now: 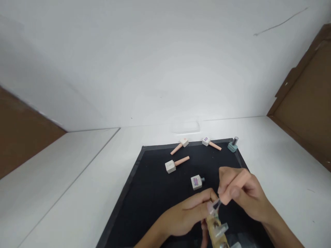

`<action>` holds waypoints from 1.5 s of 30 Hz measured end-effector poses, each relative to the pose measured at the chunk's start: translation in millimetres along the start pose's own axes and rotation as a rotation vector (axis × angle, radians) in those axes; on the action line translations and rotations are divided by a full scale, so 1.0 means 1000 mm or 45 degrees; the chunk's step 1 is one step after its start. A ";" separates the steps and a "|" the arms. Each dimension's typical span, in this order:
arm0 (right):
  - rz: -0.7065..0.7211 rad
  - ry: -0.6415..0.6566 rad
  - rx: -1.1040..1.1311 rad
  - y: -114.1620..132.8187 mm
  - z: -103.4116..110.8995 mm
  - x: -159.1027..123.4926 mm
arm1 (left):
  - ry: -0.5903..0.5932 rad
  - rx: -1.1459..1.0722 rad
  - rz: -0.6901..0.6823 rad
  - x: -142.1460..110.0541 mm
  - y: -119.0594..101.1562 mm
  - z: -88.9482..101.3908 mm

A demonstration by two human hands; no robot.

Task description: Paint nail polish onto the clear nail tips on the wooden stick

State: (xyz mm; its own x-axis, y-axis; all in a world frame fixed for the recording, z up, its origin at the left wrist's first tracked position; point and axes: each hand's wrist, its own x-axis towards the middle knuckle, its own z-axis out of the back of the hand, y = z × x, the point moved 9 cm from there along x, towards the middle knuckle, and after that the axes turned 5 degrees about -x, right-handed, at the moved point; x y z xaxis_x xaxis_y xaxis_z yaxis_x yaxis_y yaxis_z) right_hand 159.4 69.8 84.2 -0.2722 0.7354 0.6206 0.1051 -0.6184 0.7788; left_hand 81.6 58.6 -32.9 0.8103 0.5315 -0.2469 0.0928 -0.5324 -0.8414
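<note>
My left hand [184,213] is closed around the top end of a yellow pill organizer [212,231] with clear flip lids, some of them standing open. Dark bits show in its compartments, too small to name. Between the thumb and fingers of my right hand [254,194] is the peach cap of a nail polish brush [237,185]. The brush points down and left, its tip at the clear lid [213,207] by my left thumb; whether it touches cannot be told. Just beyond my hands, an uncapped white nail polish bottle [197,182] lies on its side, its neck pointing right.
Three white bottles with peach caps lie farther back: one at left [170,166], one behind it [184,142] and one at back right [206,141]. A teal bottle [232,147] stands at the corner of the black mat [147,193]. A white wall [160,69] rises behind.
</note>
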 end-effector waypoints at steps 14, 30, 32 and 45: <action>0.142 0.005 -0.183 0.013 0.001 0.006 | 0.106 -0.447 0.045 0.010 0.016 -0.012; 0.226 0.012 -0.262 0.018 0.001 0.005 | 0.201 -0.560 -0.020 0.012 0.007 -0.017; 0.251 0.032 -0.281 0.020 -0.001 0.005 | 0.193 -0.562 -0.007 0.011 0.006 -0.017; 0.164 -0.112 -0.301 0.013 0.008 -0.001 | 0.239 -0.543 -0.061 0.005 0.003 -0.017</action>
State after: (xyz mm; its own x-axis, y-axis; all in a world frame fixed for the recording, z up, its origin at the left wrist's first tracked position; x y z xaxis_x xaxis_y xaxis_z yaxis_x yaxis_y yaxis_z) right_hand 168.3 63.5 94.2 -0.1859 0.6617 0.7264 -0.0955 -0.7479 0.6569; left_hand 96.0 48.8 -28.5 0.8863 0.4546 -0.0885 0.3302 -0.7543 -0.5675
